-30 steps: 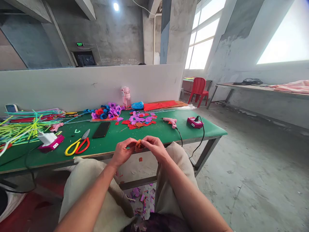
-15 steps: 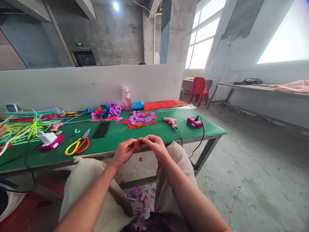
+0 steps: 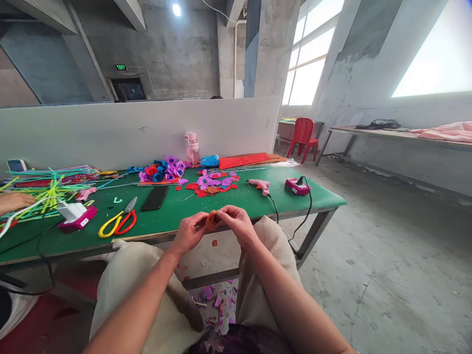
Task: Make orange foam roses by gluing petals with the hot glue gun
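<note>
A small orange-brown paper flower [image 3: 213, 220] is held between both hands at the table's front edge, above my knees. My left hand [image 3: 191, 232] pinches its left side. On its right side, the fingertips of my right hand [image 3: 238, 224] are closed on the rim. Beyond the hands lie purple, red and brown paper petals [image 3: 216, 182] in a loose pile. Finished-looking purple, red and blue flowers [image 3: 165, 169] are heaped further left. A pink glue gun [image 3: 260, 186] rests to the right of the petals.
Scissors [image 3: 118, 223], a black phone [image 3: 155, 197] and a magenta power block [image 3: 78, 219] lie left. Another person's hand [image 3: 16, 202] is among coloured stems [image 3: 49, 189]. A second magenta block [image 3: 298, 186] sits right; its cable hangs over the edge. A pink bottle [image 3: 191, 147] stands behind.
The other person's hand has come further into view at the left, over the stems. My two hands stay in nearly the same place, with the flower turned slightly between them.
</note>
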The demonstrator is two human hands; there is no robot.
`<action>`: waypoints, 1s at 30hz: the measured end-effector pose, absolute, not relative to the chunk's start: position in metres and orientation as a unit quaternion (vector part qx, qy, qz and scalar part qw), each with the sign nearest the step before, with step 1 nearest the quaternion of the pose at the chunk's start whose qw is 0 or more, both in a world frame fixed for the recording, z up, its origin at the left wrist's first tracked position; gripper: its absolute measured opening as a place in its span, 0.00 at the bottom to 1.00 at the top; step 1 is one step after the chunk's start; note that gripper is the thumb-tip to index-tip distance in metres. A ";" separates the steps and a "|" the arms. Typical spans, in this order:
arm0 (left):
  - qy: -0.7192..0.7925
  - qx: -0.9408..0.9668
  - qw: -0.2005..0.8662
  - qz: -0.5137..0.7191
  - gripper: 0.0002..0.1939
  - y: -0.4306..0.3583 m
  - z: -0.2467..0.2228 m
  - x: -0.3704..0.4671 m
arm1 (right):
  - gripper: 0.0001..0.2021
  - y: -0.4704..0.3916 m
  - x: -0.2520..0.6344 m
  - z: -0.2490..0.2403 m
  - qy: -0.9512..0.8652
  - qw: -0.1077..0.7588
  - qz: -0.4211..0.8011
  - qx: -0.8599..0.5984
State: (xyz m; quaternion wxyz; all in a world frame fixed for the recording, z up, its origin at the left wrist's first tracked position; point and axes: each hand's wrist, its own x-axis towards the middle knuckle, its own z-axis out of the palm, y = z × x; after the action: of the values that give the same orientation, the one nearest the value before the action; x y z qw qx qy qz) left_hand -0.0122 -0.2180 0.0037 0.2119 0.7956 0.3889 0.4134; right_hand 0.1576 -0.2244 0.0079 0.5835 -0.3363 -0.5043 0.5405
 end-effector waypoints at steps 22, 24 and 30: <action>0.376 0.791 0.229 0.424 0.13 -0.215 0.000 -0.012 | 0.09 -0.223 0.166 0.011 -0.658 0.566 0.336 -0.366; 0.377 0.797 0.212 0.420 0.12 -0.215 0.001 -0.012 | 0.10 -0.223 0.167 0.010 -0.647 0.561 0.365 -0.364; 0.369 0.793 0.240 0.420 0.11 -0.217 0.000 -0.011 | 0.15 -0.221 0.165 0.005 -0.536 0.533 0.574 -0.314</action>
State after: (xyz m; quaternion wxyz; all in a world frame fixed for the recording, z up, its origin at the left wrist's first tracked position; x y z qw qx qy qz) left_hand -0.0108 -0.2167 0.0002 0.2403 0.7932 0.3693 0.4203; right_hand 0.1648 -0.2206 0.0052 0.5330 -0.3139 -0.5365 0.5741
